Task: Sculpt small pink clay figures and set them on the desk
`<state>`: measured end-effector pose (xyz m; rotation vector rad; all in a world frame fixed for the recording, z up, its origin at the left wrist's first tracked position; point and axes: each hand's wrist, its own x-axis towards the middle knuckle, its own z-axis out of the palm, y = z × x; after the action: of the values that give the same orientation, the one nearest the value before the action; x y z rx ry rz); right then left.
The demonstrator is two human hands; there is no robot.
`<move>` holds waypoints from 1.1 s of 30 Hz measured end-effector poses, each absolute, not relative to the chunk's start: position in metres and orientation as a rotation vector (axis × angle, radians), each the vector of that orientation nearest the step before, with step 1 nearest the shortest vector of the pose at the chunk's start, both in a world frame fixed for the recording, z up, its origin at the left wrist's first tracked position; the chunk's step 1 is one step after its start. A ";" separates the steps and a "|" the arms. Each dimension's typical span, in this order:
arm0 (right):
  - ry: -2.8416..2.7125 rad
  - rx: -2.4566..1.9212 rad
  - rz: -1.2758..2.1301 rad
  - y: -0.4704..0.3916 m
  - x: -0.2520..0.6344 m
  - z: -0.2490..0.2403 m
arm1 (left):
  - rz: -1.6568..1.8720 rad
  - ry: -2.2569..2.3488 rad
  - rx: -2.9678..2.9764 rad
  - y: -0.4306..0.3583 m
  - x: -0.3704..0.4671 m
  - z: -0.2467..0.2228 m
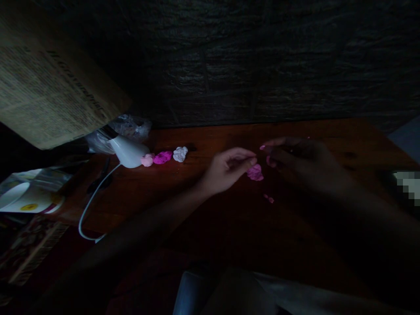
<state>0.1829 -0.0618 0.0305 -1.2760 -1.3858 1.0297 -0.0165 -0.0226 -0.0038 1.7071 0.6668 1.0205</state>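
Note:
In the dim head view, my left hand (226, 168) reaches over the wooden table with thumb and index finger pinched at the upper edge of a crumpled pink lump of modelling clay (255, 173). Just to the right is my right hand (300, 164), its fingers curled. Small bits of pink clay (268, 160) show at its thumb and index fingertips; the darkness hides how firmly they are held. Below the lump, a few pink clay crumbs (269, 199) lie on the table. Further left sit a white clay lump (180, 154), a magenta clay lump (162, 157) and a pale pink clay lump (147, 159) in a row.
A lamp with a white base (129, 151), a white cable (81, 218) and a newsprint-patterned shade (62, 87) stands at the left. Behind it is clear plastic wrapping (134, 127). A white paper cup (29, 199) lies tipped at far left. A dark textured wall (229, 65) borders the wooden table (210, 135).

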 end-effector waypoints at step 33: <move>-1.395 -1.175 1.088 -0.068 0.183 0.042 | 0.993 0.769 1.346 -0.027 -0.015 0.002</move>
<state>0.1829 -0.0682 0.0416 -1.1754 -1.3945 1.0880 -0.0147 -0.0267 0.0019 1.3455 0.7694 0.9934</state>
